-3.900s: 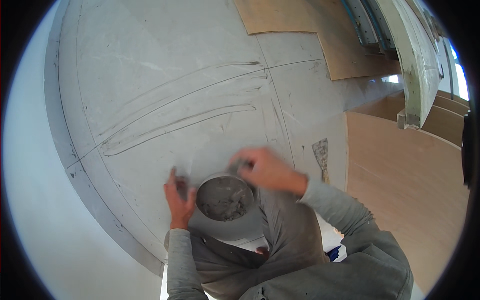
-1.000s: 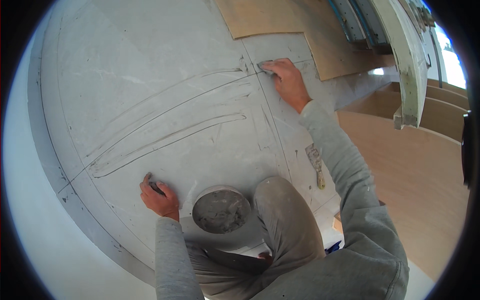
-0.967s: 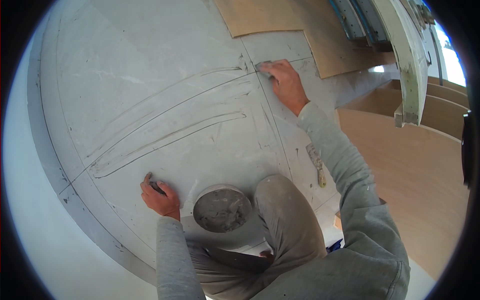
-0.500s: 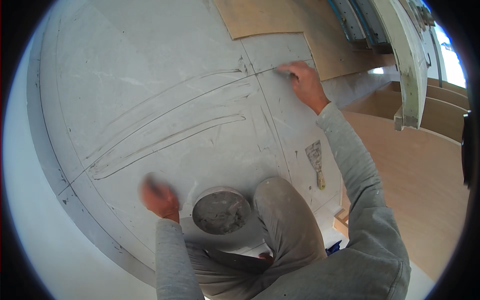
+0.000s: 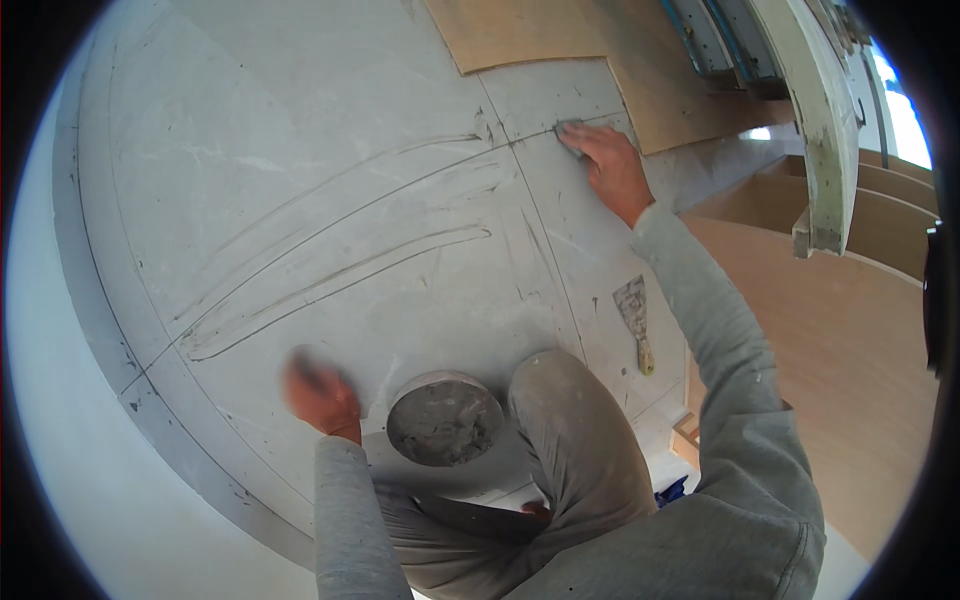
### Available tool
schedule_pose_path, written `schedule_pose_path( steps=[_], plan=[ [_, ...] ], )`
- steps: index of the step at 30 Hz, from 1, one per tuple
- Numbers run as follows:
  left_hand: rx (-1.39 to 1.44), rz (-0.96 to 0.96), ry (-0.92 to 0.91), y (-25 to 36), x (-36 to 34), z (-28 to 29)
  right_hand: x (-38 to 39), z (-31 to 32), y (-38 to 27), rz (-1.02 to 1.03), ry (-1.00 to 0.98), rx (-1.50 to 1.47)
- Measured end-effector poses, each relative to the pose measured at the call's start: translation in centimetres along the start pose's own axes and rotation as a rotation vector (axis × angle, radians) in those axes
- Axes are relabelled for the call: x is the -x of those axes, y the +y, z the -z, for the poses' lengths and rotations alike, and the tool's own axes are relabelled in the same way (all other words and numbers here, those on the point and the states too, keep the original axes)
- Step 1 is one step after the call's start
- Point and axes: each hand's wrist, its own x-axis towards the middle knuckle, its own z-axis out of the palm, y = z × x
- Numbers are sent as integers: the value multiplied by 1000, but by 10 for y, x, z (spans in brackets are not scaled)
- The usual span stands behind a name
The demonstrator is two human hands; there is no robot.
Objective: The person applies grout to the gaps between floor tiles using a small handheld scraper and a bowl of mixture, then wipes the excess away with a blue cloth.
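My right hand (image 5: 613, 165) presses a small grey pad (image 5: 566, 138) on the grey tiled floor (image 5: 330, 160), along a dark joint right of the crossing lines. My left hand (image 5: 319, 390) is low on the left, left of the bowl; it is blurred, with something dark at its fingers that I cannot make out. Between my left hand and my bent knee sits a round bowl (image 5: 444, 430) of grey paste. A putty knife (image 5: 632, 310) smeared with grey lies beside my right forearm. Dark smeared streaks run across the tiles.
A plywood sheet (image 5: 530, 30) covers the floor at the back. A worn cream wooden upright (image 5: 832, 190) stands at the right, by plywood shelving (image 5: 800, 330) and metal rails (image 5: 700, 40). A pale wall (image 5: 80, 420) curves along the left.
From about a second ago, my right hand and its pad have shifted rightward along the joint. Earlier it was by the bowl. My left hand stayed low left, now smeared by motion.
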Motion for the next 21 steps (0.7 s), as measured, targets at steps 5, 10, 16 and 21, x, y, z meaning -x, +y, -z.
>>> schedule_pose_path(
  steps=[5,10,16,21],
  plan=[
    [-3,-19,-6,1,1,-1,-13,13,6,-178,-73,-44],
    [-9,107,-138,2,1,8,8,-1,-7,-46,29,60],
    [15,12,-15,2,0,-1,-25,4,-6,-539,68,27],
    [13,54,-69,3,1,3,-18,-30,-74,-366,74,112]
  ],
)
